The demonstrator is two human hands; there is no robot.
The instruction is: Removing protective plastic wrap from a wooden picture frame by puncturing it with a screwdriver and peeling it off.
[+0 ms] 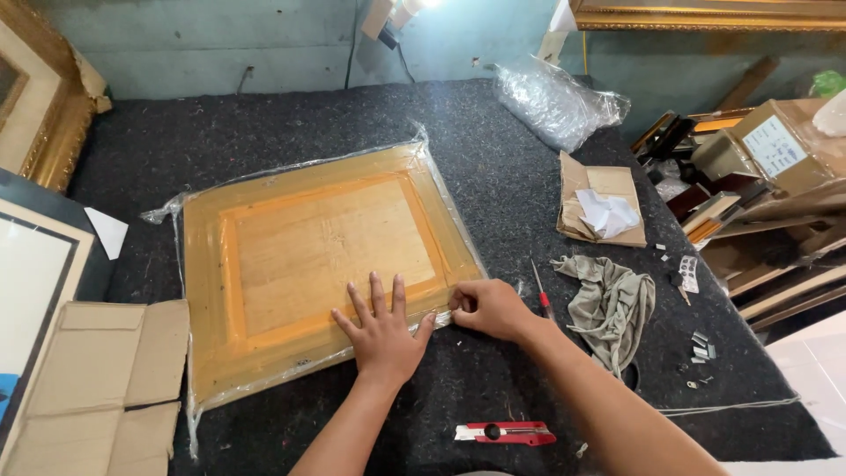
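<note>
Red utility knife (505,432) at near edge of felt-covered table (264,115), loose, close by right forearm. Left hand (381,330) flat, fingers spread, pressing near edge of plastic-wrapped wooden frame (322,256) at table centre. Right hand (487,307) pinching wrap at frame's near right corner. Screwdriver (541,293) and grey rag (610,304) just right. Risk: wrap tears or frame skids if pull beats left-hand pressure; elbow could knock knife off edge.

dark felt table (264,123) against pale green wall (220,44).
</note>
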